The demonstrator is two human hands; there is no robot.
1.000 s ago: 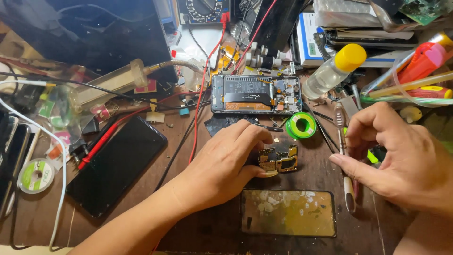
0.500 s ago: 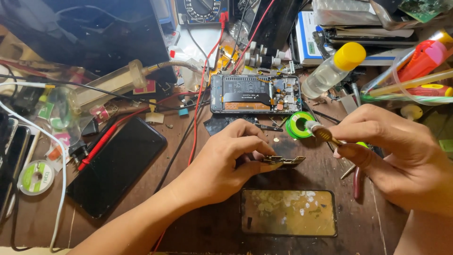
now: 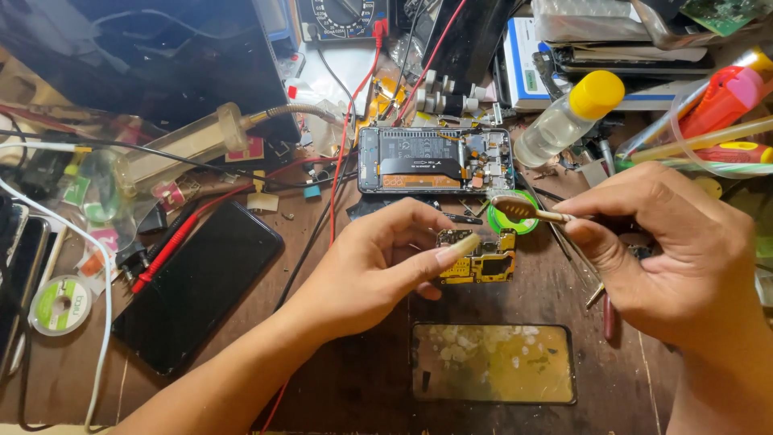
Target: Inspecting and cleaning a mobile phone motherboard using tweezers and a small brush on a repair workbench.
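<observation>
Left hand (image 3: 378,266) pinches the yellow circuit board (image 3: 483,258) on edge above the surface (image 3: 338,379), exposing it to the brush (image 3: 519,210) clamped in right hand (image 3: 684,258) grip.

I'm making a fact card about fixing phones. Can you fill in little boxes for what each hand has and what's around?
left hand: pinches a small yellow circuit board, holding it above the desk
right hand: holds a thin metal tool, tip pointing toward the board
behind the board: opened phone, insides showing
near edge: yellowish flat panel
left side: black phone, screen dark
surface: wooden desk
</observation>
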